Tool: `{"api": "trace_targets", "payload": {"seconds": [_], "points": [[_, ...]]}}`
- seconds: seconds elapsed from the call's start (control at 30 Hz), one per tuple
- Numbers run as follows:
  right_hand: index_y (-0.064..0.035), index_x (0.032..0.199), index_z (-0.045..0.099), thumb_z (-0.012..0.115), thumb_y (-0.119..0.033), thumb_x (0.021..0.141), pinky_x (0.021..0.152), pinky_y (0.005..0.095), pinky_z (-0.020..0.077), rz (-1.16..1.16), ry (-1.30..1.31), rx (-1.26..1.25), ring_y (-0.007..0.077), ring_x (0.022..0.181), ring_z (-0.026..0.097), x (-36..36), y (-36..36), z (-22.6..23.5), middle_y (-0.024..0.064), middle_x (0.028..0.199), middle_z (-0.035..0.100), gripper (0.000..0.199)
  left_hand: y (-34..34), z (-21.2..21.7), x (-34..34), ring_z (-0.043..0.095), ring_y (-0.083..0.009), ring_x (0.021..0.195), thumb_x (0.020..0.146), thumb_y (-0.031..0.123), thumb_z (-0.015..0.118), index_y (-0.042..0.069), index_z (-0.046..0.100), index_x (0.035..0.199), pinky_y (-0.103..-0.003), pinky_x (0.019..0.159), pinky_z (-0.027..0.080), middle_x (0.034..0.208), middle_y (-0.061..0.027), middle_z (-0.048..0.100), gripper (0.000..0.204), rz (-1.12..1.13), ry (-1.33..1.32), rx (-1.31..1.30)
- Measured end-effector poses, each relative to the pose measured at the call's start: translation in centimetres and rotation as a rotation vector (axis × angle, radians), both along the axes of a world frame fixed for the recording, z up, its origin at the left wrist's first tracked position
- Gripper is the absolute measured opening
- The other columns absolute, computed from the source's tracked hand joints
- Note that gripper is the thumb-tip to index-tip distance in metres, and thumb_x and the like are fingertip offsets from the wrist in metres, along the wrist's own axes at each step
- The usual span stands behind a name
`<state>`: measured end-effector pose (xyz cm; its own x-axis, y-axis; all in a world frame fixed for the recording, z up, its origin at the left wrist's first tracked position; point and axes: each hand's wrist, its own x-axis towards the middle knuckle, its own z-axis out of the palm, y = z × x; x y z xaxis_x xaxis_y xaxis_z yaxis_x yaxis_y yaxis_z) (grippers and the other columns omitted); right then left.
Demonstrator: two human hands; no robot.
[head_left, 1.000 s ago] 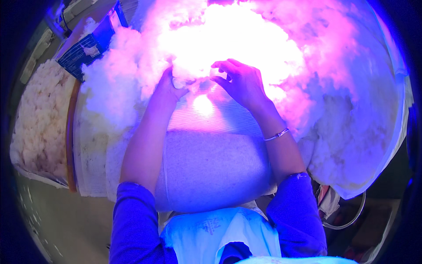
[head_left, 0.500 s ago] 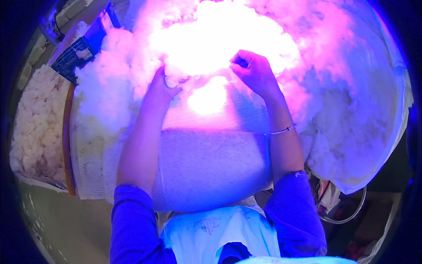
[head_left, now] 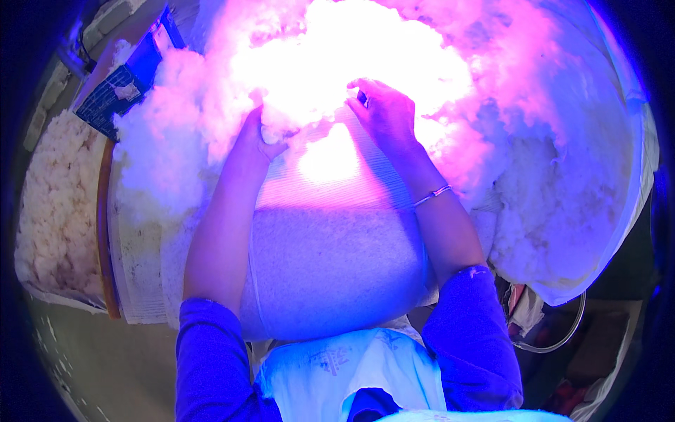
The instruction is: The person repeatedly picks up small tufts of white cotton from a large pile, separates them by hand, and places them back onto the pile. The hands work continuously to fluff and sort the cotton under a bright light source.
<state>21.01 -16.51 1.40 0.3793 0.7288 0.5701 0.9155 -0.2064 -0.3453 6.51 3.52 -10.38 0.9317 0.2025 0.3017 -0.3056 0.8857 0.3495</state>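
White fluffy fibre (head_left: 193, 98) is heaped over the work surface, washed out in the middle by a very bright pinkish light. At the left edge of the glare, my left hand (head_left: 254, 137) rests against the fluff, thumb stretched away from the fingers; its fingertips are partly lost in the brightness. To its right, my right hand (head_left: 388, 116) is closed, fingers curled toward the thumb at the near edge of the heap. Whatever it pinches is hidden by the glare. Between my forearms lies a ribbed pale sheet (head_left: 380, 172), in front of a rounded, cloth-covered pad (head_left: 337, 267).
A blue box (head_left: 116, 91) stands at the far left. Below it, more fluffy fibre (head_left: 60, 204) lies behind a wooden strip (head_left: 105, 239). Greyish fluff (head_left: 538, 190) spreads over a white sheet at right. A clear hose (head_left: 559, 344) loops at the lower right.
My right hand has moved left, closer to my left hand, and its forearm now slants inward. My left hand has stayed almost in place.
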Motion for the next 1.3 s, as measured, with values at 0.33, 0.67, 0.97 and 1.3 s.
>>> {"api": "trace_targets", "payload": {"seconds": [0.33, 0.67, 0.97, 1.3], "points": [[-0.0105, 0.083, 0.065, 0.066, -0.021, 0.077, 0.063, 0.0326, 0.0502, 0.025, -0.235, -0.009, 0.0214, 0.066, 0.062, 1.2, 0.3, -0.3, 0.0041, 0.074, 0.063, 0.012, -2.8, 4.6, -0.9, 0.060, -0.0337, 0.083, 0.091, 0.041, 0.043, -0.004, 0.049, 0.117, -0.048, 0.061, 0.053, 0.100, -0.0200, 0.059, 0.051, 0.093, 0.282, 0.096], [-0.0036, 0.077, 0.060, 0.068, -0.013, 0.075, 0.063, 0.0234, 0.0486, 0.286, 0.580, 0.134, 0.0081, 0.066, 0.058, 2.3, -1.0, 1.6, 0.0018, 0.071, 0.061, 0.012, -0.8, 4.9, -0.8, 0.062, -0.0290, 0.068, 0.093, 0.038, 0.043, -0.007, 0.050, 0.112, -0.038, 0.057, 0.051, 0.084, -0.0170, 0.064, 0.049, 0.367, 0.496, 0.291], [0.0000, 0.092, 0.055, 0.064, 0.001, 0.081, 0.068, 0.0234, 0.0525, 0.553, 0.904, 0.275, 0.0115, 0.071, 0.062, 2.5, -0.9, 2.1, 0.0046, 0.080, 0.059, 0.014, -6.1, 13.7, 0.4, 0.050, -0.0214, 0.116, 0.080, 0.012, 0.067, 0.008, 0.043, 0.131, -0.037, 0.099, 0.040, 0.123, -0.0116, 0.053, 0.056, 1.365, 0.193, 1.348], [-0.0027, 0.092, 0.056, 0.059, 0.004, 0.082, 0.073, 0.0290, 0.0538, 0.730, 0.900, 0.414, 0.0148, 0.077, 0.063, 2.9, -1.4, 2.6, 0.0075, 0.085, 0.063, 0.013, -6.8, 10.5, -0.1, 0.063, -0.0208, 0.079, 0.070, 0.005, 0.058, -0.002, 0.059, 0.108, -0.032, 0.072, 0.050, 0.082, -0.0155, 0.064, 0.039, 0.645, 0.772, 1.734]]}}
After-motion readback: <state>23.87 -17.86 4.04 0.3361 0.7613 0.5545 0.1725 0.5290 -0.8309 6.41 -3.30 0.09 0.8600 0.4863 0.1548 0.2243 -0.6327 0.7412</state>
